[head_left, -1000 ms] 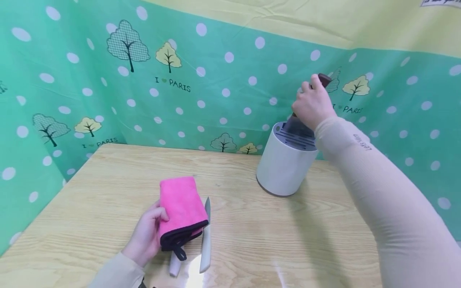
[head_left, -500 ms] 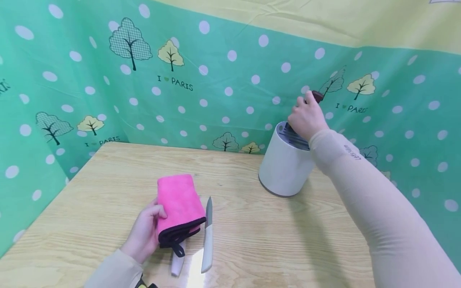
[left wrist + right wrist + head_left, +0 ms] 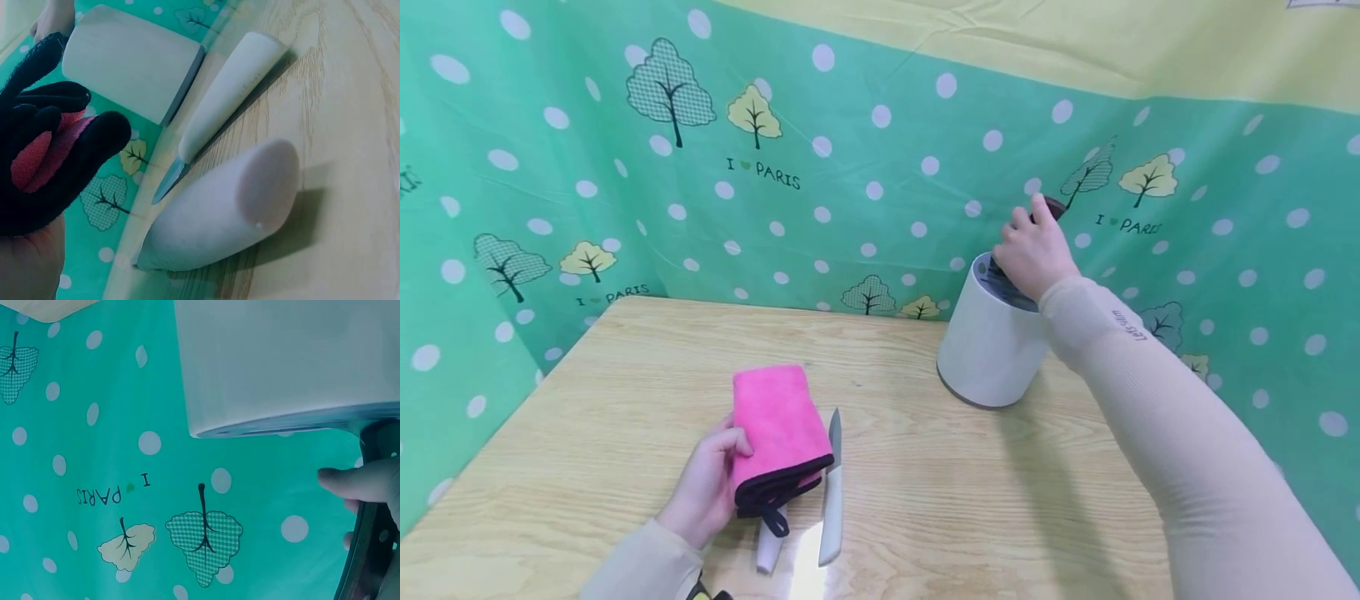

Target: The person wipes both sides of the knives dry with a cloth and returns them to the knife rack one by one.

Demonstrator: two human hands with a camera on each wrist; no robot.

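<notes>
At the back right, my right hand (image 3: 1036, 250) grips the dark riveted handle (image 3: 369, 562) of a kitchen knife (image 3: 1054, 207) over the slotted top of a white round knife block (image 3: 988, 354). The handle meets the slots and the blade is hidden inside. My left hand (image 3: 702, 483) holds a folded pink cloth (image 3: 778, 417) with black edging and a hanging loop, thumb on top. Just right of the cloth lies a white-handled knife (image 3: 832, 517) on the table, tip pointing away. A second white handle (image 3: 767, 546) sticks out below the cloth, which covers its other end.
A light wooden table (image 3: 925, 500) carries everything. Behind it and to the left hangs a green dotted curtain (image 3: 820, 208) with tree prints, close behind the knife block. The knives lie near the front, well apart from the block.
My right hand has moved down with the kitchen knife, and its broad blade, partly visible a second ago, has gone into the block. The left hand and cloth stay nearly still.
</notes>
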